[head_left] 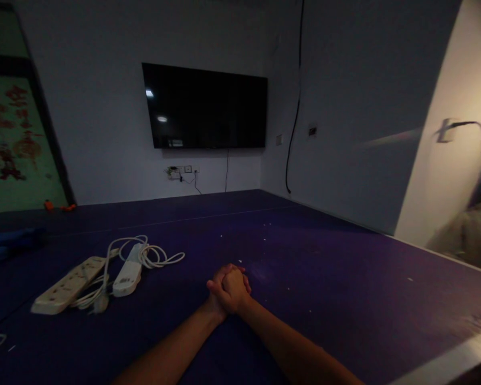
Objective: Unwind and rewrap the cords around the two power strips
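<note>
Bare forearms (180, 342), hands (231, 291) clasped around each other over a purple surface (280, 246), near two power strips (127, 275) (72, 282).

The location is presenting as a room in a home, apparently a living area: a flat-screen television (204, 107) is hanging on a plain pale wall (104, 117), and household sockets (188, 169) are sitting beneath it. At the left, a dark-framed panel (32, 174) is bearing red decorative characters (16, 95). Two domestic extension strips (130, 270) are lying on a broad purple surface (304, 256), while another wall plate (312, 130) is showing on the adjoining wall (353, 107).
</note>
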